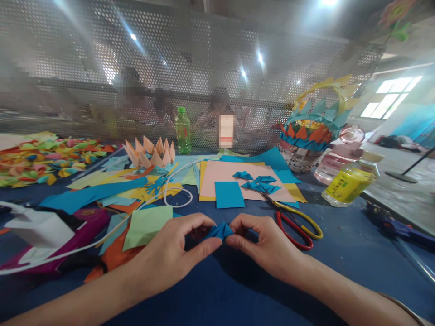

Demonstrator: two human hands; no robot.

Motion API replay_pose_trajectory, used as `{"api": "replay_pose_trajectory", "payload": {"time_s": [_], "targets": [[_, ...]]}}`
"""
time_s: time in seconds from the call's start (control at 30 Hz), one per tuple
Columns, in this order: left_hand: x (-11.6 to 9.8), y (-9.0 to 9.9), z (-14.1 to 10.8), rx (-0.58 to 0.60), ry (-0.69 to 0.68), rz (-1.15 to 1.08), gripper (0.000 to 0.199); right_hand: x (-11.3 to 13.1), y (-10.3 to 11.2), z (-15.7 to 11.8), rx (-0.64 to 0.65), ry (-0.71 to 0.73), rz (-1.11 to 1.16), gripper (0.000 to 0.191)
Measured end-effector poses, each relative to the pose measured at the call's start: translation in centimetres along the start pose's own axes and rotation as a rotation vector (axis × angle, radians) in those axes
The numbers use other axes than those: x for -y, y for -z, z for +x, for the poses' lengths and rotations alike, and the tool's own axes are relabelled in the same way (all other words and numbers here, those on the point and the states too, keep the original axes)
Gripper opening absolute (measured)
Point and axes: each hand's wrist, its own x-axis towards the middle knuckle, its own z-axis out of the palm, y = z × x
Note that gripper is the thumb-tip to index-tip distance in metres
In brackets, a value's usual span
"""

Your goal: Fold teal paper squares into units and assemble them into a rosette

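Note:
A small folded piece of blue paper (221, 231) is pinched between both hands, just above the dark blue table. My left hand (185, 240) grips its left side between thumb and fingers. On its right corner, my right hand (260, 235) is closed the same way. Just beyond lies a flat blue paper square (229, 194) on a stack of pink and yellow sheets (212, 170). Several folded blue paper pieces (260, 181) rest on that stack. Scissors (295, 226) with one red and one yellow handle lie beyond my right hand.
Left are a white charger (41, 231) on a purple power strip (84, 226), a white cable (166, 185), paper scraps and a peach paper ring (149, 154). A green bottle (183, 131) stands behind. Right are a paper basket (302, 140), a yellow-labelled bottle (350, 183) and a glue gun (397, 226).

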Motion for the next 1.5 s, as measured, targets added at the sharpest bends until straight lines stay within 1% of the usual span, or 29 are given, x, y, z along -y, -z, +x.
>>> {"api": "replay_pose_trajectory", "payload": {"time_s": [0.07, 0.13, 0.23, 0.37, 0.57, 0.63, 0.73, 0.77, 0.8, 0.97, 1.07, 1.13, 1.17, 1.23, 1.33, 1.43, 1.5], "targets": [[0.1, -0.3, -0.1, 0.034, -0.003, 0.030, 0.030, 0.1, -0.1, -0.1, 0.012, 0.009, 0.003, 0.012], [0.1, -0.4, -0.1, 0.030, -0.001, 0.059, 0.036, 0.2, -0.1, -0.1, 0.012, 0.015, 0.005, 0.012], [0.0, -0.4, 0.0, -0.009, -0.017, 0.113, 0.037, 0.2, -0.1, 0.0, 0.005, 0.021, -0.003, 0.013], [0.0, -0.3, -0.1, -0.044, -0.051, 0.189, 0.047, 0.1, 0.0, -0.1, -0.010, 0.018, -0.010, 0.013], [0.6, -0.4, 0.1, -0.039, -0.080, 0.226, 0.052, 0.0, 0.0, -0.1, -0.013, 0.023, -0.023, 0.014], [0.7, -0.3, 0.2, -0.061, -0.102, 0.198, 0.045, 0.0, 0.0, 0.0, -0.015, 0.026, -0.021, 0.015], [0.5, -0.3, 0.1, -0.078, -0.107, 0.075, 0.015, 0.1, 0.0, 0.0, 0.012, 0.022, -0.010, 0.015], [0.4, -0.3, 0.0, -0.076, -0.093, 0.033, 0.008, 0.1, -0.1, -0.1, 0.029, 0.018, -0.009, 0.015], [0.3, -0.3, 0.0, -0.068, -0.076, 0.001, 0.006, 0.2, -0.1, -0.1, 0.048, 0.014, -0.010, 0.014], [0.1, -0.7, 0.0, -0.013, -0.017, -0.037, 0.008, 0.2, 0.0, -0.3, 0.113, 0.014, -0.069, 0.015], [0.0, -0.8, 0.0, 0.009, -0.008, -0.002, 0.014, 0.1, 0.0, -0.3, 0.077, 0.090, -0.142, 0.016], [-0.1, -0.8, -0.2, 0.023, -0.005, 0.005, 0.014, -0.1, -0.1, -0.3, 0.036, 0.137, -0.160, 0.012], [-0.2, -0.8, -0.2, 0.034, 0.000, 0.000, 0.014, -0.2, -0.2, -0.3, 0.024, 0.135, -0.151, 0.008], [-0.4, -0.8, -0.4, 0.055, 0.018, -0.014, 0.013, -0.3, -0.3, -0.3, 0.031, 0.086, -0.124, 0.003], [-0.4, -1.0, -0.5, 0.049, 0.047, -0.030, 0.009, -0.3, -0.5, -0.4, 0.073, 0.017, -0.121, 0.002], [-0.3, -1.3, -0.6, 0.007, 0.022, -0.031, 0.019, -0.2, -0.5, -0.4, 0.098, 0.011, -0.166, 0.003], [-0.1, -1.4, -0.6, -0.010, -0.010, -0.008, 0.020, -0.3, -0.5, -0.3, 0.101, 0.014, -0.203, 0.005]]}}
